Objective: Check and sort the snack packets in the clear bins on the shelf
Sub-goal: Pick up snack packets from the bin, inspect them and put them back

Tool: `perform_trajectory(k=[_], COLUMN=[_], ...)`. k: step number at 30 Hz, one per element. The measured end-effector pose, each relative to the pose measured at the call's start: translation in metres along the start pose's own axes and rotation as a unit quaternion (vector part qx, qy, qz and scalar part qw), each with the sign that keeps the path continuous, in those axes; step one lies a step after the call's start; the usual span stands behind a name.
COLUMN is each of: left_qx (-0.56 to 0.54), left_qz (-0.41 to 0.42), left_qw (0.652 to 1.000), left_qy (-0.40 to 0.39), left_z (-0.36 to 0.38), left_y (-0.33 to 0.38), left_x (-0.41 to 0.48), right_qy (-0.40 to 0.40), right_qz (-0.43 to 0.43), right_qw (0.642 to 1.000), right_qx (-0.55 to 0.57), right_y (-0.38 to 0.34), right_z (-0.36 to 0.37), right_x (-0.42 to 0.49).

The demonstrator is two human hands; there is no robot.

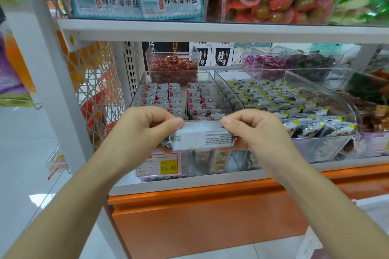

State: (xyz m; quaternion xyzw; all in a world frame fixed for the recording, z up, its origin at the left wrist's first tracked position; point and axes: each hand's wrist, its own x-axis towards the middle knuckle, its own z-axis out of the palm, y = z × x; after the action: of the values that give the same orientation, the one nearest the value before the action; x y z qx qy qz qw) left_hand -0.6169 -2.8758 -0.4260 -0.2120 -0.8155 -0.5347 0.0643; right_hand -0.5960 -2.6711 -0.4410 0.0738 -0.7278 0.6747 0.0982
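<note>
I hold one silver snack packet with small black print facing me, level with the front rim of the left clear bin. My left hand pinches its left end and my right hand pinches its right end. Inside that bin stand neat rows of grey packets with red dots and cloud marks. To the right, a second clear bin is filled with grey and black packets carrying yellow corners.
A yellow price tag reading 15.80 hangs on the left bin's front. A small bin of red sweets stands behind. The upper shelf board carries seaweed bags and orange-wrapped snacks. An orange cabinet front sits below.
</note>
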Motion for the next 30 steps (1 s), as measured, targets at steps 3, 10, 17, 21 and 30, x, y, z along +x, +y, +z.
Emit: perform_trajectory(k=[3,10,17,21,30], left_qx=[0.012,0.025,0.004,0.166,0.414], left_qz=[0.006,0.015,0.021,0.054,0.057], left_qw=[1.0,0.999,0.999,0.983,0.906], left_qy=[0.001,-0.041,0.03,0.052,-0.06], left_z=[0.002,0.007,0.015,0.022,0.038], left_y=[-0.003,-0.002,-0.007,-0.013,-0.02], left_x=[0.001,-0.002,0.001,0.001,0.028], right_qy=[-0.018,0.056,0.017,0.085,0.114], right_qz=[0.036,0.025,-0.033,-0.084,-0.098], right_qw=[0.999,0.998,0.996,0.992,0.989], right_qx=[0.021,0.032,0.082,0.033,-0.019], right_y=[0.0,0.007,0.003,0.001,0.0], right_z=[-0.002,-0.004,-0.007,-0.009,-0.018], right_x=[0.001,0.002,0.002,0.005,0.011])
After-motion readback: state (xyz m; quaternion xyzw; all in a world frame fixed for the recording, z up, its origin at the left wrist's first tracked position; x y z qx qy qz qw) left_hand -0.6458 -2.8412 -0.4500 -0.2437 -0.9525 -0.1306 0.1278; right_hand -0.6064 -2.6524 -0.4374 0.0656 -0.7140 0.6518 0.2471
